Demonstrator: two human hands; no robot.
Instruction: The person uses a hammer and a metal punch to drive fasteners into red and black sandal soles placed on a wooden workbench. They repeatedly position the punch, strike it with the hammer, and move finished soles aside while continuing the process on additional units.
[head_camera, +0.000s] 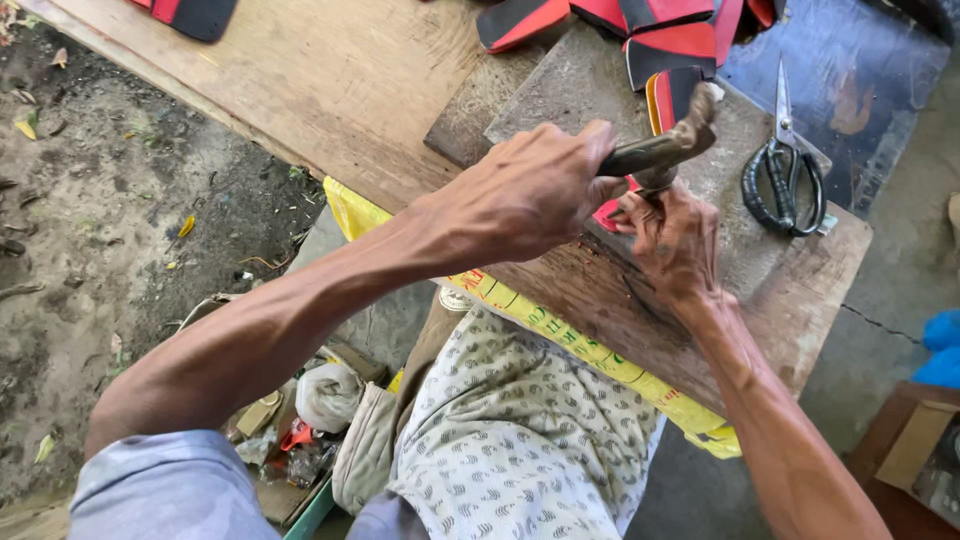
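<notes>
Left hand: the left hand (530, 190) is clenched round the dark handle of a worn brown-headed hammer (668, 148), which slants up to the right with its head raised over the grey stone slab (590, 85).
Right hand: the right hand (675, 240) rests on the slab beneath the hammer, fingertips pinched on a small red piece of rubber sheet (612, 212); what else it pins there is hidden by the fingers.
Worked piece: the red piece lies at the slab's near edge, just where the slab meets the scored brown wooden board (590, 290).
Board edge: the board's near edge runs slantwise above the lap, with a yellow printed strip (590, 350) hanging along it.
Open room on the bench: bare pale plank (330, 70) spreads to the left of the slab; right of the hands the slab is bare as far as the black-handled steel scissors (785, 180), which lie shut, blades pointing away.
Far edge: red-and-black cut rubber pieces (660, 35) are heaped at the top of the slab, near the hammer head.
Beside the bench: dirt ground (110, 220) with scattered leaves on the left, grey concrete floor (900, 270) on the right.
Container: a green-rimmed box (300, 470) under the left arm holds a white cloth bundle and small scraps; its contents are too cluttered to tell further.
</notes>
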